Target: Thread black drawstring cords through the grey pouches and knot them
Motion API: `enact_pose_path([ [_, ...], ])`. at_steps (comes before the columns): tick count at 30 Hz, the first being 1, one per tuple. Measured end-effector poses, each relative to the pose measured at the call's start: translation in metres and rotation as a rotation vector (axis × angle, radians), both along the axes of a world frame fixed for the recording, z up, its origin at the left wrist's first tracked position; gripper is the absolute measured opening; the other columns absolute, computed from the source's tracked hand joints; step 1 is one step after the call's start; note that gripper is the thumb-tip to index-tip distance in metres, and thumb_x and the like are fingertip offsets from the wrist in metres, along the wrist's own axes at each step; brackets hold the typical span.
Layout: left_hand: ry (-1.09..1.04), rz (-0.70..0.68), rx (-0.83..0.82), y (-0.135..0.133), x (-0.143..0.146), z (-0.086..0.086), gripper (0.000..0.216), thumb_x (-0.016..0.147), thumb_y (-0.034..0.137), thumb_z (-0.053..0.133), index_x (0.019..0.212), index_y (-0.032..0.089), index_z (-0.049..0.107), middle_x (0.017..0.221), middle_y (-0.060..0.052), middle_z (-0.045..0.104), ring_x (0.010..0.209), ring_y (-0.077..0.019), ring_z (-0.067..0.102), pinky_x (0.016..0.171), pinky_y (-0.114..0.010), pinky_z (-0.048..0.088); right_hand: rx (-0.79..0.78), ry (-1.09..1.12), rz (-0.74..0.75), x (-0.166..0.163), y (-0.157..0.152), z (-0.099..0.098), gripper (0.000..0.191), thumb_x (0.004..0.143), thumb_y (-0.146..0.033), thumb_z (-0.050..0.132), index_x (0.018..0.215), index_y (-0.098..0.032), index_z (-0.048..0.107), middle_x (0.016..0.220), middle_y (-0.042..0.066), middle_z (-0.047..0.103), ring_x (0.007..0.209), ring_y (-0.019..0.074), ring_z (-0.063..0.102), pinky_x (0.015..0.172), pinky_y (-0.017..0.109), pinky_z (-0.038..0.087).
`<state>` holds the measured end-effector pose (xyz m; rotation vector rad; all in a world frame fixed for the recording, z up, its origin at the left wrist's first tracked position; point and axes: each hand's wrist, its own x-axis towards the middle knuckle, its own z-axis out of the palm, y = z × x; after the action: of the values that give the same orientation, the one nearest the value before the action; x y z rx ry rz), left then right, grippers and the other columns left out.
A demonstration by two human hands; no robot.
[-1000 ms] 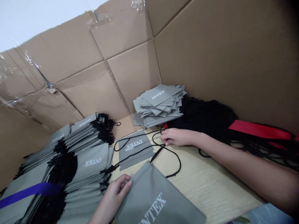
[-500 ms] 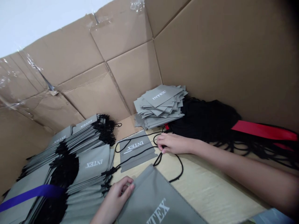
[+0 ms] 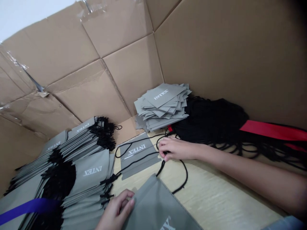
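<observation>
A grey drawstring pouch [image 3: 158, 203] with white INTEX lettering lies at the bottom, partly out of view. My left hand [image 3: 117, 209] is closed at its left edge, thumb resting on the fabric and fingers curled. My right hand [image 3: 175, 148] pinches the black cord [image 3: 161, 168] that comes from the pouch's top corner; the fingers hide the pinched part. One cord loop curves out below that hand. Beyond, a flat grey INTEX pouch [image 3: 139, 166] lies with a thin metal needle-like tool [image 3: 133, 155] and black cords across it.
Stacks of corded grey pouches [image 3: 88, 185] stand at left, one bound by a blue strap [image 3: 28, 209]. At the back sits a pile of grey pouches [image 3: 163, 108]. Right of it lies a black cord bundle [image 3: 216, 119] with a red band [image 3: 271, 130]. Cardboard walls [image 3: 124, 76] enclose the surface.
The cord at the pouch's corner has drawn from an open loop into a narrower line under my right hand. My left hand stays at the pouch edge. The view has shifted slightly.
</observation>
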<state>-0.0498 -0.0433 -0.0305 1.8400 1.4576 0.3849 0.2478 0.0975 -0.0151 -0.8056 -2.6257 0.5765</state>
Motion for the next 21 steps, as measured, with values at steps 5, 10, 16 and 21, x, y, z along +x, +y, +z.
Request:
enact_pose_path([
  [5, -0.027, 0.018, 0.014, -0.001, -0.001, 0.001, 0.043, 0.083, 0.058, 0.04, 0.086, 0.017, 0.055, 0.058, 0.003, 0.041, 0.054, -0.0112, 0.036, 0.054, -0.019, 0.033, -0.078, -0.038, 0.006, 0.002, 0.004, -0.001, 0.004, 0.074, -0.021, 0.062, 0.072, -0.018, 0.061, 0.083, 0.003, 0.055, 0.088, 0.0198, 0.05, 0.08, 0.03, 0.035],
  [10, -0.029, 0.024, 0.041, -0.003, 0.0, 0.002, 0.039, 0.084, 0.053, 0.043, 0.085, 0.017, 0.057, 0.058, 0.003, 0.045, 0.053, -0.0103, 0.038, 0.053, -0.017, 0.034, -0.187, -0.084, 0.067, 0.012, 0.006, 0.007, 0.006, 0.068, -0.02, 0.066, 0.066, -0.016, 0.061, 0.079, 0.001, 0.056, 0.084, 0.0175, 0.051, 0.073, 0.025, 0.037],
  [16, -0.024, 0.044, 0.073, -0.005, -0.002, -0.004, 0.036, 0.084, 0.051, 0.045, 0.085, 0.018, 0.059, 0.059, 0.002, 0.049, 0.057, -0.0118, 0.044, 0.056, -0.017, 0.037, -0.244, -0.087, 0.056, 0.019, 0.013, 0.008, 0.006, 0.069, -0.015, 0.058, 0.064, -0.016, 0.055, 0.073, -0.001, 0.053, 0.067, 0.0129, 0.05, 0.06, 0.021, 0.035],
  [21, 0.005, 0.024, 0.084, -0.004, -0.004, -0.003, 0.036, 0.084, 0.051, 0.044, 0.085, 0.018, 0.058, 0.061, 0.002, 0.051, 0.059, -0.0127, 0.045, 0.059, -0.018, 0.038, -0.244, -0.089, 0.06, 0.023, 0.017, 0.006, 0.008, 0.066, -0.011, 0.055, 0.062, -0.016, 0.051, 0.07, -0.002, 0.051, 0.069, 0.0131, 0.048, 0.061, 0.021, 0.035],
])
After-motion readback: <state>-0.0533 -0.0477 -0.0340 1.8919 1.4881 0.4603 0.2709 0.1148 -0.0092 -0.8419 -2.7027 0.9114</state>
